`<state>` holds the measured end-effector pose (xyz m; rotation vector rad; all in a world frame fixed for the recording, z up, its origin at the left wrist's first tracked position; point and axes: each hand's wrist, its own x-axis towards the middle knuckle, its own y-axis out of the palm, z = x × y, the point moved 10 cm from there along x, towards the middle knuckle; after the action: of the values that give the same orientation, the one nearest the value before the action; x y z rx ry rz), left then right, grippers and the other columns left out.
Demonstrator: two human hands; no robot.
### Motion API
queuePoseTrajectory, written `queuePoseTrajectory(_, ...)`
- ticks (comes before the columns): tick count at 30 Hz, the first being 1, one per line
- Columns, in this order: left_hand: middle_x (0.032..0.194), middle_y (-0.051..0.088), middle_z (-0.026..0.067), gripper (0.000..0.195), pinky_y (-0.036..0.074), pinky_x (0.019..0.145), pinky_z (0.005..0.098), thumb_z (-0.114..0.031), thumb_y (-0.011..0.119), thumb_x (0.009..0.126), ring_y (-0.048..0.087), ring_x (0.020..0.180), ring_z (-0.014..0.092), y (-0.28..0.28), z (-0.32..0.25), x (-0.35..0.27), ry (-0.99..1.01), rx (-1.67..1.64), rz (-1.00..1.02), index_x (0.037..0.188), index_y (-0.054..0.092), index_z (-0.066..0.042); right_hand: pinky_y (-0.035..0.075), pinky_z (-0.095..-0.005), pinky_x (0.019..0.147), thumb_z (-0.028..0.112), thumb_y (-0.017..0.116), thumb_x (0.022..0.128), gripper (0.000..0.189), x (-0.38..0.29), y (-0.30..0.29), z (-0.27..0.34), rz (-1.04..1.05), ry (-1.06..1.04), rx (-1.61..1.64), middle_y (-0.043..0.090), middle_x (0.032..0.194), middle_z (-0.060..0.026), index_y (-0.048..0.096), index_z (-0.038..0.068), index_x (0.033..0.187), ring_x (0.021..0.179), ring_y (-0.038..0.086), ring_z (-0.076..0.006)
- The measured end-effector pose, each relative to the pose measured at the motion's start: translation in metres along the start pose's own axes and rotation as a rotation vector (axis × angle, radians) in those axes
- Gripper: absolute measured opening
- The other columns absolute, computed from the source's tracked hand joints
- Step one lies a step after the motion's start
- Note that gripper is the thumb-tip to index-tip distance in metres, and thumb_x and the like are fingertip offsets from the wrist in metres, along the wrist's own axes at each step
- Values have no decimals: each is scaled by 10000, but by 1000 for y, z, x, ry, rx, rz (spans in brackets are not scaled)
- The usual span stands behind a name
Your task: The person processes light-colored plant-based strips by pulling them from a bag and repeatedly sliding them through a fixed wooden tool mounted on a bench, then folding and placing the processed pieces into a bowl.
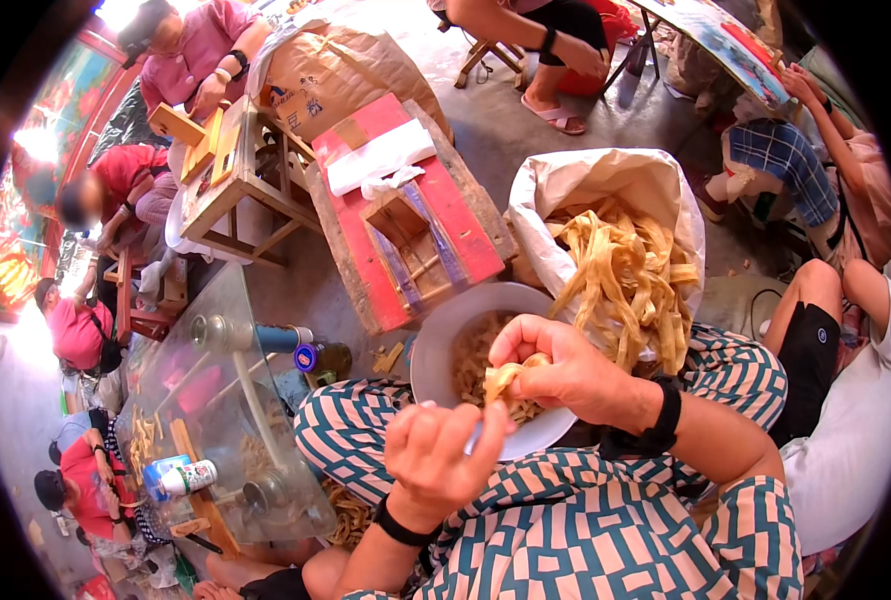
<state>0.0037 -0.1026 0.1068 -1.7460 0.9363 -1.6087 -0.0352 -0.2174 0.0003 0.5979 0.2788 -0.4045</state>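
Note:
My right hand (576, 371), with a black wristband, pinches a folded yellowish strip (504, 379) that looks like dried plant fibre or food; its exact kind is unclear. My left hand (445, 457), also banded in black, has curled fingers and meets the strip's lower end at thumb and index finger. Both hands are above a pale basin (434, 352) between my knees. Short yellow-brown pieces (475, 352) lie in the basin. Beyond my right hand, a white woven sack (543, 187) stands with its mouth open, and long strips (618, 255) hang over its near rim.
A red board with a wooden device (400, 217) lies ahead. On my left is a glass-topped table (228, 420) with a white bottle (190, 477). A lidded jar (321, 358) stands beside my knee. Several people sit around; a person in black shorts (809, 360) is close on my right.

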Motion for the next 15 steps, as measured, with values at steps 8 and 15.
queuePoseTrajectory(8,766,666,110,156,483,595,317,-94,789,854,635,652,243,45,53,-18,-555,-765,96,932,680,-14,507,-213,785,65,664,960,369,-1,14,10,117,-174,-252,664,974,-29,554,-2,1306,900,623,-57)
queuePoseTrajectory(15,729,657,33,62,400,508,159,-64,669,961,498,539,34,53,102,-64,-1163,-1369,-112,950,662,-2,378,-196,540,46,639,972,395,-10,-7,33,93,-127,-305,494,649,92,545,-6,1352,584,449,-5)
